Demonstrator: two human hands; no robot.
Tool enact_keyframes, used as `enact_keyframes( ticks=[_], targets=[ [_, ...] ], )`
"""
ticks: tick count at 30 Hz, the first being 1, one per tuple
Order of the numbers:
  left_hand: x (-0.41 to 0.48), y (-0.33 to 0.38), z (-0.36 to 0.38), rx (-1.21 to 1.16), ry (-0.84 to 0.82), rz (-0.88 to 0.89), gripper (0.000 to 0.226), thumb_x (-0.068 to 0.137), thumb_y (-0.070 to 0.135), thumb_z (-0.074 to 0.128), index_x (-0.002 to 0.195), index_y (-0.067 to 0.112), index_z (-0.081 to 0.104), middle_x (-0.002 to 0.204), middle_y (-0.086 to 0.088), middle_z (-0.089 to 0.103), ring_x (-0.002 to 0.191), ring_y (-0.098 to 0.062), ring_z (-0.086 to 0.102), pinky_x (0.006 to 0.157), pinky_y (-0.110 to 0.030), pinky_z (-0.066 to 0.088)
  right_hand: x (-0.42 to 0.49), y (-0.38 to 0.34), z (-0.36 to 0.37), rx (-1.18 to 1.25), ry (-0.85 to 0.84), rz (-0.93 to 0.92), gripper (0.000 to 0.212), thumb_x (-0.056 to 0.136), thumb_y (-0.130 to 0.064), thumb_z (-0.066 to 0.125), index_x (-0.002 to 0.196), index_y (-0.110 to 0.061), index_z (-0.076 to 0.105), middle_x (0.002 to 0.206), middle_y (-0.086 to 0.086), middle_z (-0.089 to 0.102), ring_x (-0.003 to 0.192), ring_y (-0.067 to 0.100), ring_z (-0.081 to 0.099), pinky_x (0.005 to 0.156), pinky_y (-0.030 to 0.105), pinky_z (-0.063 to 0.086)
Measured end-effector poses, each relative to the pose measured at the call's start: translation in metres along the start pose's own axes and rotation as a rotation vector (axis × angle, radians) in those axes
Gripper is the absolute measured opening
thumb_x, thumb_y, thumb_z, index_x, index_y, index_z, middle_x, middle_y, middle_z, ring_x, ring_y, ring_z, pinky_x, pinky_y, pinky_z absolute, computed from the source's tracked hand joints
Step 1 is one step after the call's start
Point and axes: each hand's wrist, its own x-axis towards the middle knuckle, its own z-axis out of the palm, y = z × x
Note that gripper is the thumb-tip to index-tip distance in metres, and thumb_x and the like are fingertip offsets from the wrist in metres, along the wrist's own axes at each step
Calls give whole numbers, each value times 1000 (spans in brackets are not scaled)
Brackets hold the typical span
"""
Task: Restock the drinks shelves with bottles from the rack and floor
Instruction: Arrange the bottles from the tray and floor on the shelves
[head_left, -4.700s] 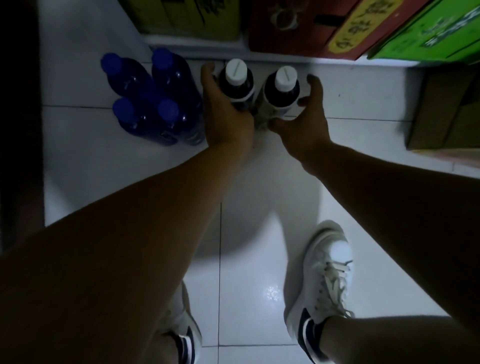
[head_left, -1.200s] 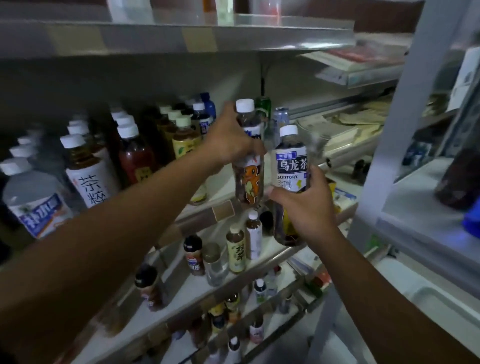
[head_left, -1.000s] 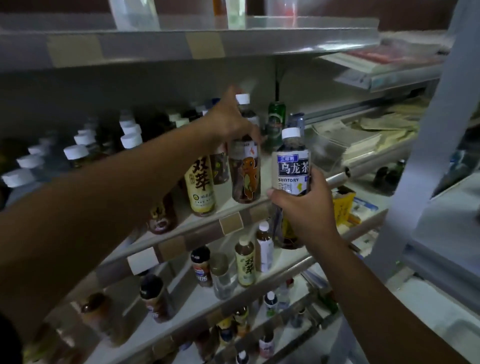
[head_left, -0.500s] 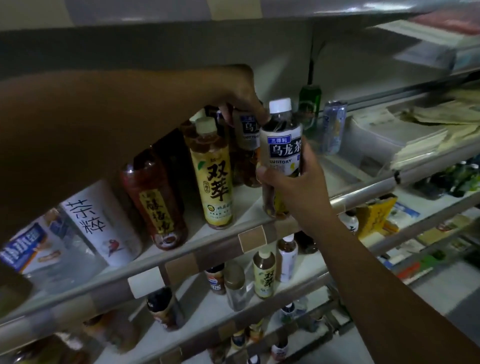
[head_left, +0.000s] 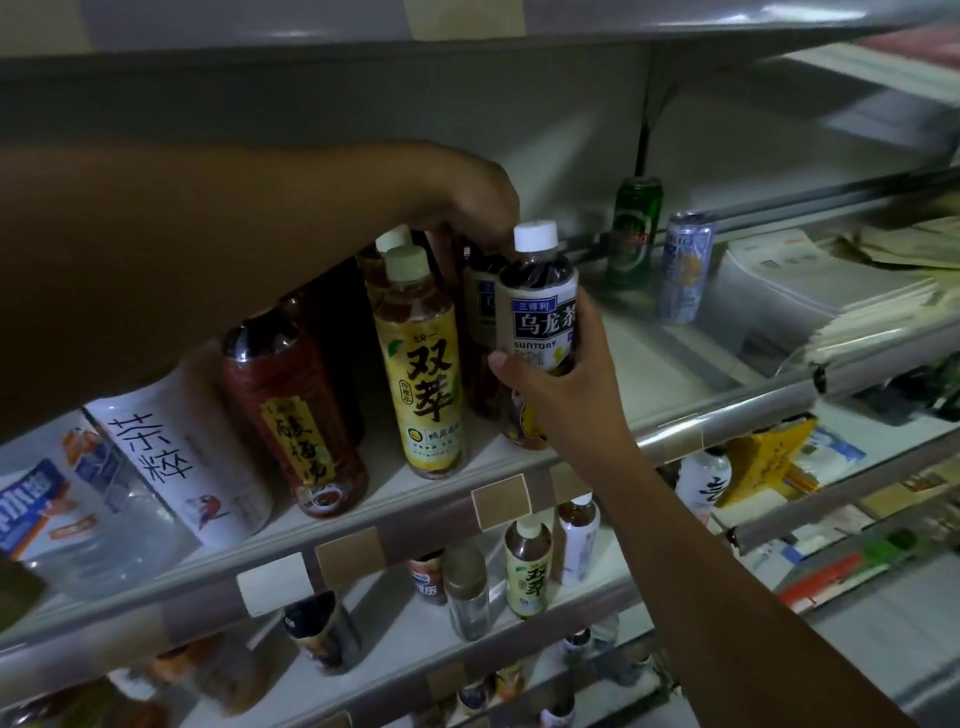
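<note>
Two dark oolong tea bottles with white caps are at the middle drinks shelf (head_left: 691, 434). My right hand (head_left: 558, 387) grips the front tea bottle (head_left: 537, 306) around its lower body, its base at the shelf near the front edge. My left hand (head_left: 475, 200) reaches over the row from above, its fingers curled around the top of the rear tea bottle (head_left: 480, 301), which stands just behind the front one and is mostly hidden by it.
A yellow-label bottle (head_left: 428, 384), a red-brown bottle (head_left: 298, 415) and a white-label bottle (head_left: 182, 457) stand left of the tea bottles. A green can (head_left: 636, 228) and a pale can (head_left: 685, 265) stand to the right, beside stacked papers (head_left: 810, 296). More bottles fill the lower shelves.
Both hands lifted the two tea bottles from the floor to the middle shelf. In the last half second both hands moved deeper and lower onto the shelf, the rear bottle settling behind the front one.
</note>
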Motion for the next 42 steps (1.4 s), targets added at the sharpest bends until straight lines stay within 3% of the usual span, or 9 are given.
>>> enact_keyframes(
  ticks=[4,7,10,13,18,23,27,36,42],
  targets=[
    [-7,-7,-5,-104,9,-37,34,85,31,74,108,6,70,103,-12,72,90,-33,72,64,-36,62,-5,10,0,10,-20,60,64,80,-6,79,133,-24,48,112,-13,70,100,7,69,77,17,55],
    [-9,-12,-5,-169,51,-60,47,89,49,65,111,8,67,104,-9,70,92,-29,71,80,-43,61,-11,18,-2,-33,-39,108,59,79,-13,81,123,-35,50,108,-14,70,97,5,69,74,17,55],
    [-9,-13,-9,-293,200,-72,32,98,32,57,110,3,65,108,-14,67,79,-25,70,67,-35,63,-18,22,-1,-142,-90,181,65,74,-18,83,117,-47,43,107,-18,67,95,-5,64,73,12,53],
    [-14,-13,-18,-280,222,-61,24,92,19,63,110,3,66,105,-12,67,74,-26,70,53,-28,59,-23,26,-1,-196,-66,225,68,74,-19,80,125,-40,40,98,-21,64,83,-13,62,58,3,46],
    [-15,-10,-6,-27,178,51,17,87,17,72,104,22,72,102,0,65,83,-15,66,63,-24,56,-20,28,-2,-199,-108,219,68,76,-12,78,118,-46,36,88,-34,63,74,-10,65,52,4,46],
    [-9,-10,-1,-39,307,65,13,87,18,72,99,15,74,92,-4,69,70,-15,67,59,-24,56,-17,30,-1,-210,-119,227,67,76,-21,79,119,-48,36,93,-37,62,78,-10,65,54,4,46],
    [-7,-9,-1,-41,271,74,16,88,15,70,103,11,73,90,-11,73,73,-19,70,67,-30,59,-16,31,-3,-235,-128,239,71,76,-27,80,122,-53,32,96,-43,59,85,-17,61,58,0,45],
    [-15,-11,-3,-87,266,95,30,91,35,67,104,9,73,86,-4,71,67,-14,60,55,-18,47,-17,31,-7,-300,-155,281,76,76,-27,81,124,-53,27,101,-37,60,92,-22,56,65,0,45],
    [-36,-3,-8,-143,465,68,34,99,34,53,119,8,66,118,-11,66,100,-24,60,88,-32,49,-26,12,-14,-372,-129,293,70,75,-29,83,121,-48,34,100,-35,58,91,-20,57,67,-1,42]
  ],
)
